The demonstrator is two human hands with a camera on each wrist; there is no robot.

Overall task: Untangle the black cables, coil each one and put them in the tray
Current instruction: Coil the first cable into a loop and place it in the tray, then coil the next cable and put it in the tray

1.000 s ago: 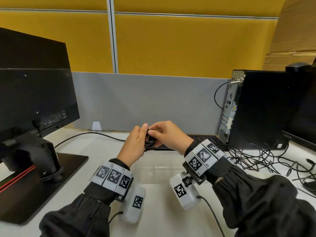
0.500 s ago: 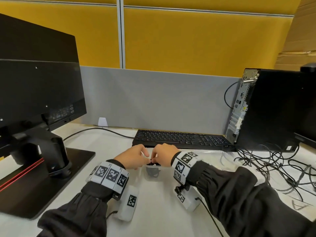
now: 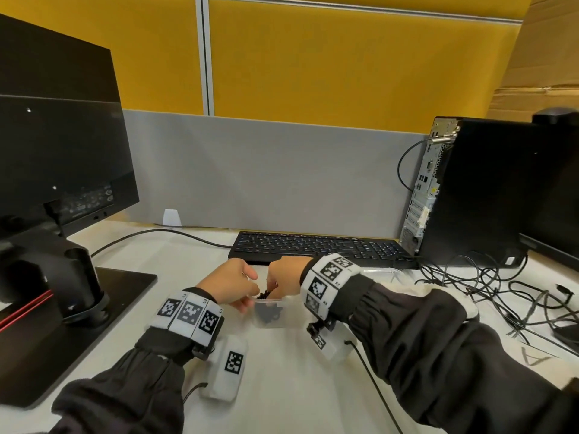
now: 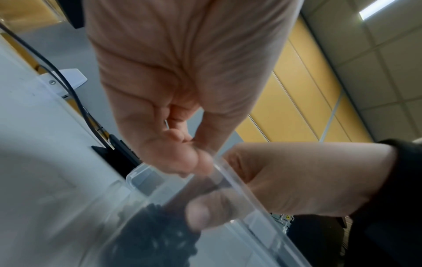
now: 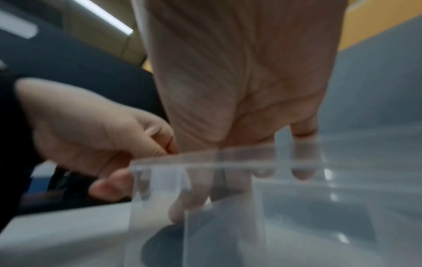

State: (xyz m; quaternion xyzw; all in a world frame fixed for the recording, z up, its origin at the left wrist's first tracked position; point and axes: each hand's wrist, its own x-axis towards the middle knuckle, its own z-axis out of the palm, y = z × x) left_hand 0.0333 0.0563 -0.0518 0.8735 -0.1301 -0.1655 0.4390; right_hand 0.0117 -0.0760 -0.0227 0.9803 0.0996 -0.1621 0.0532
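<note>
A small coil of black cable lies in the left end of the clear plastic tray. My left hand and right hand meet just above it, fingers curled, pinching its top. The left wrist view shows the coil through the tray wall, with a right fingertip against it. In the right wrist view my right fingers reach down behind the tray rim and the coil is a dark blur. A tangle of loose black cables lies on the desk at the right.
A black keyboard sits right behind the tray. A monitor on a wide black base fills the left, its lead crossing the desk. A PC tower stands at the right, and grey and yellow partitions close the back.
Both hands came down from in front of the keyboard to the tray's left end, carrying the coiled cable, which now sits inside the tray.
</note>
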